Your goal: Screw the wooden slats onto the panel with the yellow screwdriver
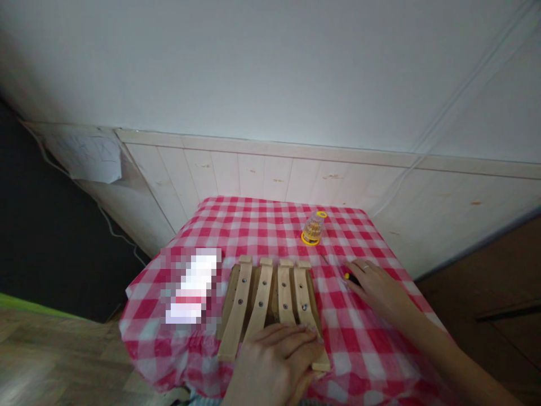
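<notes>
A wooden piece made of several pale slats point(240, 316) screwed across darker wood lies at the near side of the table. My left hand point(283, 355) is closed over the near part of its right-hand slats, fingers together; its thumb is hidden. Dark screw heads show in the slats, and one screw point(305, 308) in the rightmost slat seems to stand proud beside an open hole. To the right, my right hand point(367, 282) is closed around a black and yellow screwdriver handle point(349, 277), mostly covered by the fingers. A thin dark piece point(324, 259), too small to name, lies nearby.
A clear cone-shaped bit case point(313, 228) with yellow ends stands behind the wood. On the left lies a pixelated white object point(194, 287). A red and white checked cloth point(253, 225) covers the table, which stands against a white panelled wall point(274, 175).
</notes>
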A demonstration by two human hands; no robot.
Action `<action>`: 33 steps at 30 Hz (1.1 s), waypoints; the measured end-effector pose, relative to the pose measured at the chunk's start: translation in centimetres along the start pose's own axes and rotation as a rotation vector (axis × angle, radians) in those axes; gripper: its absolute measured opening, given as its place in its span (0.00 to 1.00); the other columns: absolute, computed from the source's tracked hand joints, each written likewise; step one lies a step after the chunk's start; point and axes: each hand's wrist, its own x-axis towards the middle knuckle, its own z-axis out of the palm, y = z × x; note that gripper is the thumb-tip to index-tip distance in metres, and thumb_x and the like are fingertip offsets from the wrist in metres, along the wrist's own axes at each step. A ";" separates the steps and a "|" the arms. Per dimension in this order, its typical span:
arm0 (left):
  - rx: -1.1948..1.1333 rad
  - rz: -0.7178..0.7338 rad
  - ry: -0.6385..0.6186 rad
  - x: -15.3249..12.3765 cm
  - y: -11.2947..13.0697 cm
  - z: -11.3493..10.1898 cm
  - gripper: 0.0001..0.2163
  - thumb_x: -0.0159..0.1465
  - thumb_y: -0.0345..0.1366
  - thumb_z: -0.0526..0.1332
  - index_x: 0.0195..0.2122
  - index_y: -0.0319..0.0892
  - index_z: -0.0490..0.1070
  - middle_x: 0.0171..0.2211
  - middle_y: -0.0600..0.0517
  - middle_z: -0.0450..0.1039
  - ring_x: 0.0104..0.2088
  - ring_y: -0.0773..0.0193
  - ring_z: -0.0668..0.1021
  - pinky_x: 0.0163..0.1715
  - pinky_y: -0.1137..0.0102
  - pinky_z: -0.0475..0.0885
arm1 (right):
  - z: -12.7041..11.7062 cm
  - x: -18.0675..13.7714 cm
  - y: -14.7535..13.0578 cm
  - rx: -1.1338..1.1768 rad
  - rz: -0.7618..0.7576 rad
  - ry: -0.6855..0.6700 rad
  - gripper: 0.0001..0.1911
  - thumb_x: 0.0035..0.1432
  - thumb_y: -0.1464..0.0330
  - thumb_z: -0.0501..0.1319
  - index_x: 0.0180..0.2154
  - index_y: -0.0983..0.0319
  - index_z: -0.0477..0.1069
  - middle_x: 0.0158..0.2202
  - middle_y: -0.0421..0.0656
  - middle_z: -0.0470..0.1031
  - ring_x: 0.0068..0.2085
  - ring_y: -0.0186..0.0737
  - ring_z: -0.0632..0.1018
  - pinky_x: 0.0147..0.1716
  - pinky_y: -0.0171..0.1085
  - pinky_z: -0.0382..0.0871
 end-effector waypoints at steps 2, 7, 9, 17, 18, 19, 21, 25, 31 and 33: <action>-0.009 0.002 0.019 0.1 0.1 0.0 0.10 0.74 0.38 0.56 0.47 0.43 0.77 0.45 0.53 0.83 0.44 0.63 0.84 0.47 0.69 0.79 | 0.4 -0.6 -0.1 0.007 0.000 -0.024 0.12 0.65 0.69 0.55 0.45 0.65 0.75 0.43 0.54 0.81 0.43 0.51 0.83 0.41 0.48 0.78; -0.017 -0.012 0.008 0.0 0.1 0.1 0.09 0.73 0.36 0.58 0.48 0.43 0.77 0.46 0.53 0.83 0.45 0.63 0.84 0.48 0.69 0.79 | 0.6 -1.4 -0.6 0.099 0.047 0.007 0.11 0.65 0.71 0.55 0.43 0.64 0.76 0.40 0.52 0.82 0.41 0.48 0.83 0.39 0.45 0.79; -0.009 -0.021 -0.023 -0.1 0.0 0.2 0.09 0.72 0.35 0.59 0.48 0.43 0.77 0.46 0.53 0.82 0.45 0.63 0.84 0.49 0.68 0.79 | 0.0 -1.3 -0.6 0.154 0.076 0.014 0.11 0.66 0.72 0.54 0.42 0.63 0.75 0.39 0.52 0.82 0.39 0.48 0.83 0.38 0.45 0.79; -0.011 -0.070 -0.120 0.1 0.3 -0.3 0.08 0.71 0.33 0.60 0.47 0.43 0.77 0.48 0.53 0.82 0.46 0.62 0.83 0.49 0.68 0.78 | -8.7 1.4 -4.4 0.666 0.247 0.363 0.15 0.67 0.55 0.56 0.46 0.57 0.70 0.36 0.46 0.80 0.35 0.44 0.82 0.34 0.41 0.80; -0.016 -0.074 -0.130 0.2 0.4 -0.4 0.07 0.70 0.32 0.61 0.47 0.43 0.77 0.48 0.52 0.82 0.46 0.62 0.83 0.49 0.69 0.78 | -9.7 1.7 -5.3 0.761 0.242 0.398 0.15 0.67 0.54 0.56 0.46 0.57 0.70 0.37 0.45 0.79 0.36 0.43 0.83 0.34 0.40 0.80; -0.023 -0.075 -0.135 0.2 0.4 -0.5 0.07 0.70 0.32 0.61 0.47 0.43 0.77 0.48 0.52 0.81 0.46 0.62 0.83 0.49 0.69 0.78 | -10.5 1.8 -6.2 0.833 0.238 0.430 0.15 0.68 0.54 0.56 0.45 0.56 0.70 0.37 0.45 0.79 0.37 0.42 0.83 0.34 0.38 0.80; -0.037 -0.076 -0.119 0.3 0.5 -0.5 0.07 0.69 0.31 0.62 0.47 0.42 0.77 0.48 0.52 0.82 0.46 0.62 0.83 0.49 0.68 0.78 | -11.1 2.1 -7.9 0.924 0.227 0.442 0.13 0.67 0.54 0.58 0.44 0.56 0.70 0.38 0.45 0.79 0.37 0.42 0.83 0.36 0.37 0.81; -0.040 -0.082 -0.088 0.3 0.5 -0.6 0.06 0.69 0.31 0.62 0.45 0.43 0.77 0.47 0.53 0.82 0.45 0.61 0.83 0.48 0.68 0.79 | -10.4 2.4 -9.7 0.999 0.122 0.379 0.11 0.68 0.58 0.58 0.46 0.56 0.70 0.39 0.44 0.79 0.39 0.40 0.83 0.38 0.37 0.81; 0.010 -0.077 -0.141 0.4 0.6 -0.6 0.07 0.69 0.30 0.61 0.46 0.42 0.77 0.48 0.51 0.82 0.46 0.62 0.83 0.48 0.68 0.79 | -9.4 2.4 -10.2 0.973 0.063 0.290 0.08 0.69 0.63 0.56 0.46 0.57 0.70 0.39 0.45 0.79 0.40 0.40 0.83 0.39 0.38 0.82; 0.008 -0.075 -0.141 0.4 0.7 -0.5 0.06 0.69 0.30 0.61 0.45 0.42 0.77 0.47 0.51 0.82 0.46 0.61 0.83 0.48 0.68 0.79 | -9.5 2.4 -10.2 0.948 0.045 0.290 0.07 0.69 0.64 0.56 0.45 0.57 0.70 0.38 0.44 0.79 0.39 0.40 0.82 0.39 0.38 0.81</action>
